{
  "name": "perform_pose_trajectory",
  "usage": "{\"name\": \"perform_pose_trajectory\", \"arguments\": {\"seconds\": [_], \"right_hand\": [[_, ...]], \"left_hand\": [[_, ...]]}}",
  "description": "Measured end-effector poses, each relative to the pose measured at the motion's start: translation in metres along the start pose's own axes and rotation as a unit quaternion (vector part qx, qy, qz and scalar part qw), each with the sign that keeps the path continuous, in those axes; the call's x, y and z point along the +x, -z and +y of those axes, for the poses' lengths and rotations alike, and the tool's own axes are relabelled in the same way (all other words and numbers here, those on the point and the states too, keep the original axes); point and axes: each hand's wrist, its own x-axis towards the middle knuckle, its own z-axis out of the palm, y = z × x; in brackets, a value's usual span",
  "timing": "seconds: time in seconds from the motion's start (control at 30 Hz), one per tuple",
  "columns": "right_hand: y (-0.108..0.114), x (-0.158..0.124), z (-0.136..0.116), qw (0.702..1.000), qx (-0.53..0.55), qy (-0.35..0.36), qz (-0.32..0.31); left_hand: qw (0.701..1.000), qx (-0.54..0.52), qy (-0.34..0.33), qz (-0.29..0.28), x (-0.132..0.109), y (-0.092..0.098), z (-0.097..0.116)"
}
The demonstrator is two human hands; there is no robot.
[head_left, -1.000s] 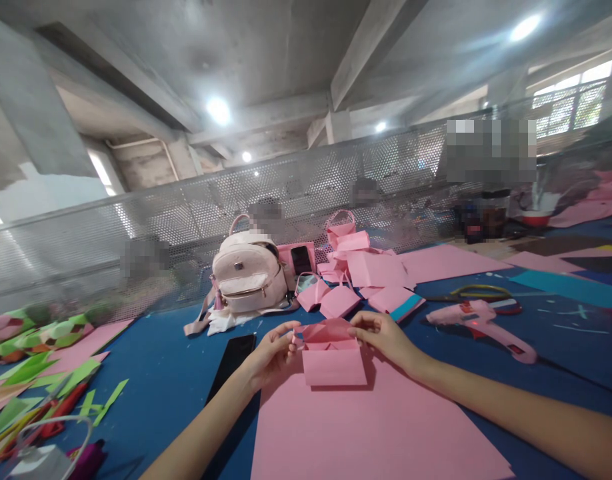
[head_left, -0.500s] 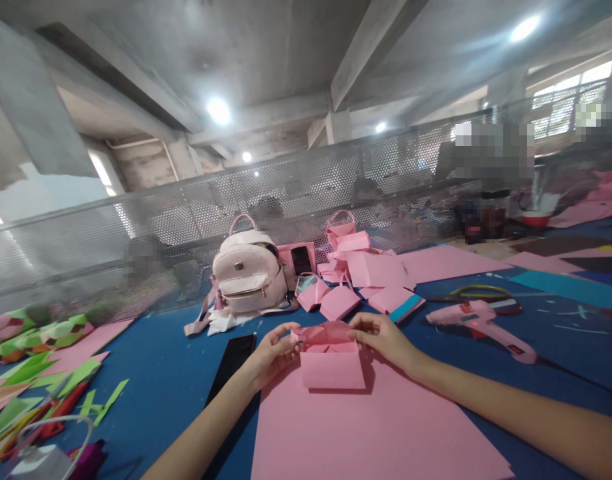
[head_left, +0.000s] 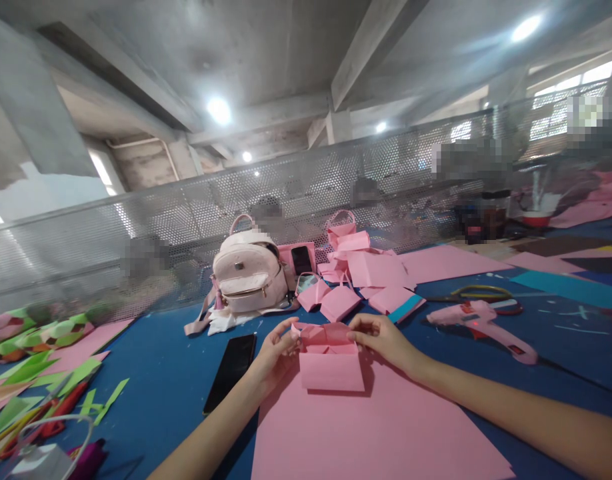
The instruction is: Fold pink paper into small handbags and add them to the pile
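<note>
In front of me a small folded pink paper box (head_left: 332,371), its top side unclosed and inner flaps showing, rests over a large pink paper sheet (head_left: 366,433). My left hand (head_left: 279,350) pinches the box's upper left corner between thumb and fingers. At the opposite upper corner, my right hand (head_left: 381,337) grips the paper in the same way. Beside my left forearm lies a black phone (head_left: 231,373). Several finished-looking pink paper pieces (head_left: 340,303) sit just beyond the box.
A pink glue gun (head_left: 486,327) and scissors (head_left: 479,293) lie to the right. Behind stand a white backpack (head_left: 249,273) and a metal mesh partition (head_left: 306,183). Green paper scraps (head_left: 106,403), red-handled tools (head_left: 69,410) and a white charger (head_left: 42,462) occupy the left.
My left forearm has shifted slightly to the right, showing more of the black phone. Both hands keep their hold on the box, which has barely moved.
</note>
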Motion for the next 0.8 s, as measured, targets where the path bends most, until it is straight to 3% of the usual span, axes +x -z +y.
{"name": "perform_pose_trajectory", "arguments": {"seconds": [0.4, 0.8], "right_hand": [[-0.001, 0.0, -0.005, 1.0, -0.012, 0.004, 0.006], [-0.002, 0.0, -0.004, 1.0, -0.012, 0.004, 0.008]], "left_hand": [[0.997, -0.033, -0.028, 0.057, -0.007, -0.01, -0.003], [0.996, -0.016, -0.031, 0.077, -0.006, -0.013, -0.011]]}}
